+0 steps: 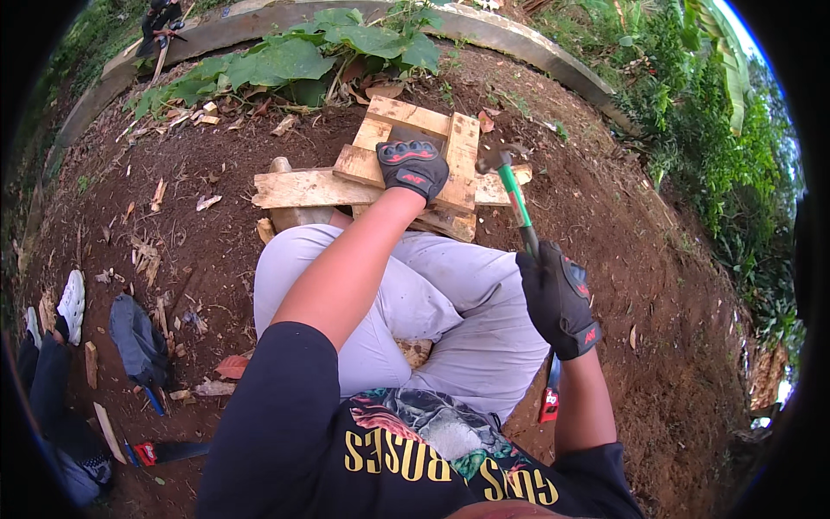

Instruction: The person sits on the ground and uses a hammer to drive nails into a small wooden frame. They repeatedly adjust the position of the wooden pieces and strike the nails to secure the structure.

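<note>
In front of my knees sits a small frame of pale wooden boards (462, 160), resting on a longer rough plank (303, 187) laid crosswise. My left hand (413, 170), in a black glove with red trim, is closed over the frame's near left board (356, 166); the fingertips are hidden beneath the glove's back. At the right, my gloved right hand (558, 298) grips a claw hammer (516, 197) by the dark end of its green handle. The hammer's metal head is raised near the frame's right side, apart from it. Whether a nail is there cannot be made out.
Brown soil with wood scraps surrounds me. Handsaws (164, 451) and blue-grey cloth (138, 342) lie at the left, beside another person's legs (56, 389). A red-handled tool (550, 402) lies by my right hip. Leafy plants (285, 65) and a concrete kerb (501, 39) stand beyond.
</note>
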